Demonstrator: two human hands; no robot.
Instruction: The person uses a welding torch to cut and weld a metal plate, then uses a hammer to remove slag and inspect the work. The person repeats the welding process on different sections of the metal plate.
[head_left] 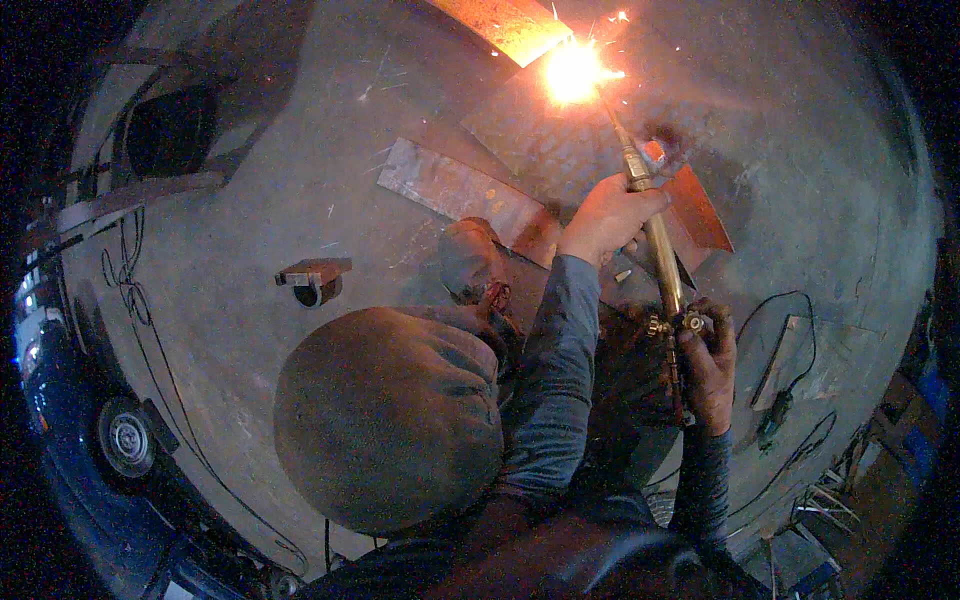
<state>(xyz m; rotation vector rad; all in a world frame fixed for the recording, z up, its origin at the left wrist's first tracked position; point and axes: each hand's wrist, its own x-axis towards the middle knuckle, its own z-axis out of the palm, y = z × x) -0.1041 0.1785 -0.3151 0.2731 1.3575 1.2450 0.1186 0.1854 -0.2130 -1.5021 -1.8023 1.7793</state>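
Note:
A brass gas torch point(660, 245) slants up and away, its tip hidden in a blinding white flare point(573, 72) with flying sparks. My left hand point(610, 218) is wrapped round the front of the torch body. At the rear, my right hand point(710, 365) grips the torch beside its valve knobs; some of its fingers are hidden. The flare touches the end of a long metal bar point(505, 28), which glows orange in its light and runs out of the top of the view.
A flat metal plate point(465, 195) lies near my boot point(472, 258), and an angled metal piece point(700, 210) right of the torch. A small metal bracket point(314, 280) sits on the floor to the left. Cables point(140, 290) trail near a blue car point(65, 400); another cable point(800, 375) lies right.

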